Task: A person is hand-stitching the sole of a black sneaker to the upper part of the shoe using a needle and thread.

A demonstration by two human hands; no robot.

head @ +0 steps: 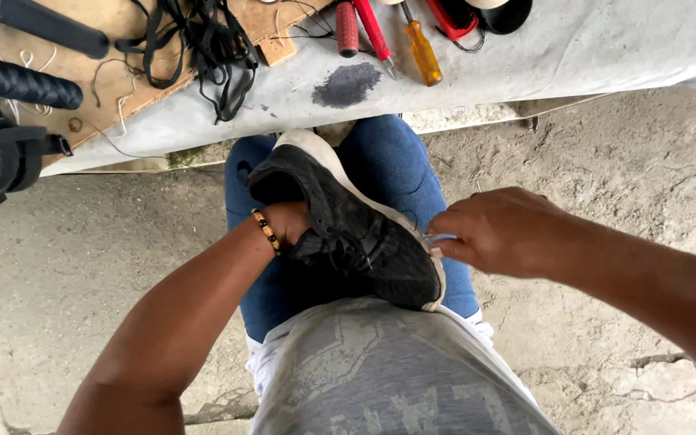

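My left hand (290, 229) is gripping the black sneaker (348, 229) steady on my lap, while my right hand (489, 232) is pinching something thin at its sole edge.

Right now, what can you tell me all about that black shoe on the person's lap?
The black sneaker looks like knitted mesh fabric with a white rubber sole along its edge. It lies tilted across the lap on blue jeans, opening toward the table, toe toward the person. The left hand, wearing a beaded bracelet, grips its laced middle. The right hand pinches at the sole edge near the toe; what it holds is too small to tell.
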